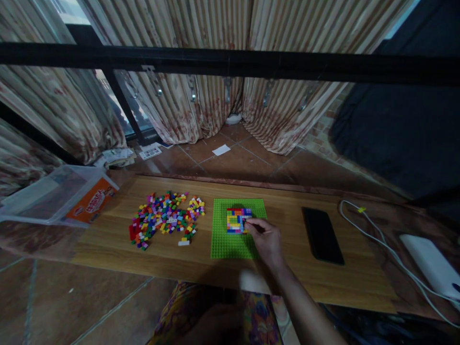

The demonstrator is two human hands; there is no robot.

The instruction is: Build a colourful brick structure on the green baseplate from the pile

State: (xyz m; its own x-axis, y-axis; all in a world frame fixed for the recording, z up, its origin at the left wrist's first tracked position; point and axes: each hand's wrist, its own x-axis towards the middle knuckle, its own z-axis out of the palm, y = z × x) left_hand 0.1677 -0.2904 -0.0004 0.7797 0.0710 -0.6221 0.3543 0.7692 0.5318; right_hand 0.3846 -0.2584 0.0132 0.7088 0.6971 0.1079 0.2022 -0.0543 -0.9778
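The right hand (pixel 266 239) reaches over the green baseplate (pixel 237 229), its fingertips pinched together at the right edge of the small block of coloured bricks (pixel 238 220) built on the plate. Whether a brick sits between the fingertips is too small to tell; the fingers look closed down onto the block's edge. The left hand is not in view.

To do this pressing step well, the fingertips should come straight down so the brick's studs line up with the row beside it, and the pressure should be even, not tilted, or the piece may seat crooked. The baseplate lies loose on the wooden surface (pixel 323 282), so a sideways push could slide it; a steadying touch on the plate's free edge would help.

To the left of the plate, well apart from the hand, lies the loose pile of bricks (pixel 164 218), and beyond it a clear plastic tub (pixel 53 194) tipped on its side. To the right lie a dark phone (pixel 322 235), a white cable (pixel 381 242) and a white power bank (pixel 431 266).
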